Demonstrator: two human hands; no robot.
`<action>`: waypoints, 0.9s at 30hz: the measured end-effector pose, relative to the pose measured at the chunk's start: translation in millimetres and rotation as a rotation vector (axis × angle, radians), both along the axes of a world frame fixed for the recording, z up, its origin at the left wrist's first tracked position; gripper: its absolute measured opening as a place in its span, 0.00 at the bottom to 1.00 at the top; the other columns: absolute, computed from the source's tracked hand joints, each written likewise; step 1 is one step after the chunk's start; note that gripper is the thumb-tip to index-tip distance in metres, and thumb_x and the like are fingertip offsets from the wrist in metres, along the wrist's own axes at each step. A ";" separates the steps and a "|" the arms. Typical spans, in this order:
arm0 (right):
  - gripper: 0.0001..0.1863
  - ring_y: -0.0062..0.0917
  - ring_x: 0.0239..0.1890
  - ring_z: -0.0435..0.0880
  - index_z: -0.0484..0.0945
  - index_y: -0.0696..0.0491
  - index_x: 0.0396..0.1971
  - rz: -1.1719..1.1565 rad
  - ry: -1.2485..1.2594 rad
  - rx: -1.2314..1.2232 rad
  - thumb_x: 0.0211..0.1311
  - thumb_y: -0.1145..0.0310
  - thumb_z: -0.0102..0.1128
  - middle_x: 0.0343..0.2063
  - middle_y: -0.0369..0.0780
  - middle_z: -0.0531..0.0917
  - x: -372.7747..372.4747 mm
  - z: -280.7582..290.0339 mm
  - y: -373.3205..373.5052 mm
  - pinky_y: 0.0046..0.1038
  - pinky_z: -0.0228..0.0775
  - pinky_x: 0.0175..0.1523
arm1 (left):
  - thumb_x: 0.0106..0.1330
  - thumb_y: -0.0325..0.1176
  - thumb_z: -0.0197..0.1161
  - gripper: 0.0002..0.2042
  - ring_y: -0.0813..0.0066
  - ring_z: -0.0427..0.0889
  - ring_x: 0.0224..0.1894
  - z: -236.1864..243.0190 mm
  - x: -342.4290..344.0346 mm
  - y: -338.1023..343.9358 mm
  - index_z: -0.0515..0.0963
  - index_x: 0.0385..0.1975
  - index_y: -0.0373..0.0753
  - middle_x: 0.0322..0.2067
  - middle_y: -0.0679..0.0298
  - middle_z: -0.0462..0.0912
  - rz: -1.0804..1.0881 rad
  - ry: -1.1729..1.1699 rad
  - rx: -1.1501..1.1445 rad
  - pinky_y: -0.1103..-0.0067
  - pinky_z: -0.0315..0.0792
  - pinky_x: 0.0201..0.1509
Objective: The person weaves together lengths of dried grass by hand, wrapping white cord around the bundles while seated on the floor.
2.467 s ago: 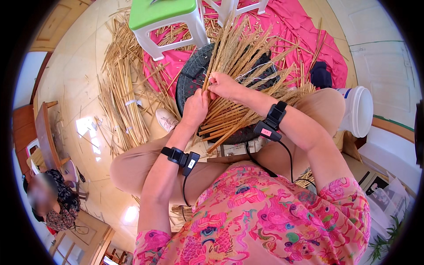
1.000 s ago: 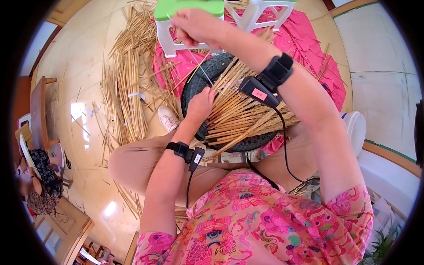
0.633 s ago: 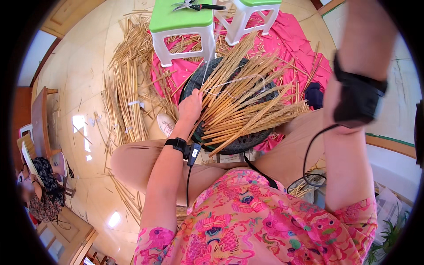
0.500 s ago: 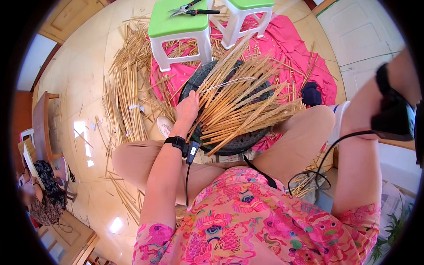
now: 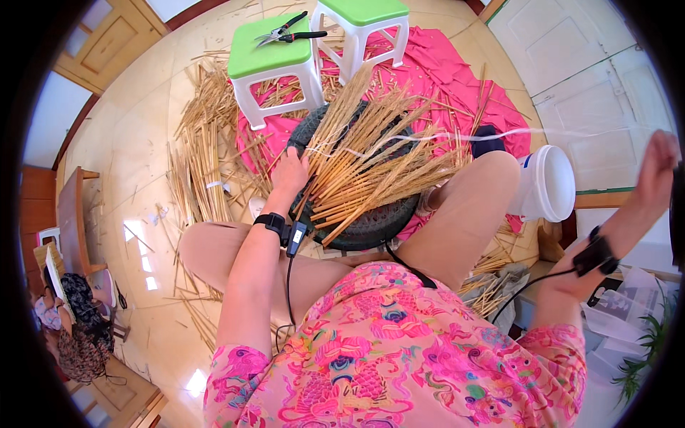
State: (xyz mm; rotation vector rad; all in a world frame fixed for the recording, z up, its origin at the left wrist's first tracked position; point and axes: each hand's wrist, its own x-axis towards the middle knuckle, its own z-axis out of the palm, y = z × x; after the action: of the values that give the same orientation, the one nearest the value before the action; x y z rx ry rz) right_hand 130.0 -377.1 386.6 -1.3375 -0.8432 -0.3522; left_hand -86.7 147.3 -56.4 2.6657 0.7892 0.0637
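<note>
My left hand (image 5: 291, 170) is closed on the left edge of a fan of straw stalks (image 5: 367, 160) with pale feathery heads. The stalks lie over a round dark, textured pad (image 5: 378, 227) between my knees. A white string (image 5: 514, 133) runs loosely across the stalks from beside my left hand out to my right hand (image 5: 655, 160), which is raised at the far right with its fingers closed on the string.
Pruning shears (image 5: 285, 34) lie on a green-and-white stool (image 5: 264, 60), beside another stool (image 5: 360, 18). Straw bundles (image 5: 203, 175) and pink cloth (image 5: 457, 75) cover floor ahead. A white bucket (image 5: 553, 182) stands right. A seated person (image 5: 82, 332) is far left.
My right hand rose over the stool, then swung out to the far right, drawing the string across the stalks. My left hand stayed on the stalks, shifting slightly left in view.
</note>
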 end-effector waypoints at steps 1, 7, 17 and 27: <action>0.05 0.17 0.27 0.58 0.67 0.59 0.37 0.549 0.376 0.280 0.65 0.80 0.40 0.24 0.34 0.61 -9.4 -31.3 18.6 0.19 0.55 0.33 | 0.64 0.45 0.55 0.17 0.47 0.78 0.45 5.0 -1.2 -1.5 0.71 0.42 0.37 0.41 0.46 0.77 0.022 -0.063 0.033 0.60 0.72 0.48; 0.04 0.14 0.20 0.69 0.71 0.57 0.37 0.424 0.619 -0.383 0.67 0.73 0.47 0.25 0.35 0.74 -95.2 -127.6 141.9 0.14 0.57 0.24 | 0.57 0.36 0.61 0.19 0.50 0.75 0.48 -8.3 10.8 37.1 0.71 0.48 0.40 0.42 0.47 0.73 -0.131 -0.139 -0.232 0.64 0.70 0.53; 0.06 0.27 0.24 0.78 0.72 0.58 0.33 0.398 0.621 -0.854 0.65 0.70 0.51 0.24 0.39 0.79 -111.9 -364.8 329.1 0.26 0.70 0.30 | 0.54 0.26 0.62 0.06 0.55 0.78 0.37 17.2 22.1 15.6 0.76 0.31 0.37 0.30 0.56 0.76 -0.313 -0.301 -0.101 0.68 0.73 0.41; 0.04 0.40 0.44 0.77 0.72 0.57 0.31 0.166 -0.123 -0.636 0.63 0.73 0.50 0.36 0.44 0.81 -92.1 -427.3 418.0 0.38 0.65 0.51 | 0.58 0.30 0.65 0.06 0.72 0.82 0.28 4.4 8.5 29.2 0.80 0.31 0.35 0.25 0.60 0.83 0.104 -0.338 -0.609 0.77 0.74 0.35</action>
State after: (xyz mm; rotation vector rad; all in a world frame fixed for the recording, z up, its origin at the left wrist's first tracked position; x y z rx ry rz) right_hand 37.9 40.9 -40.7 -1.8254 -1.2233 -0.0272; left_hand -78.2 176.5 -52.1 1.9726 0.6953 0.2502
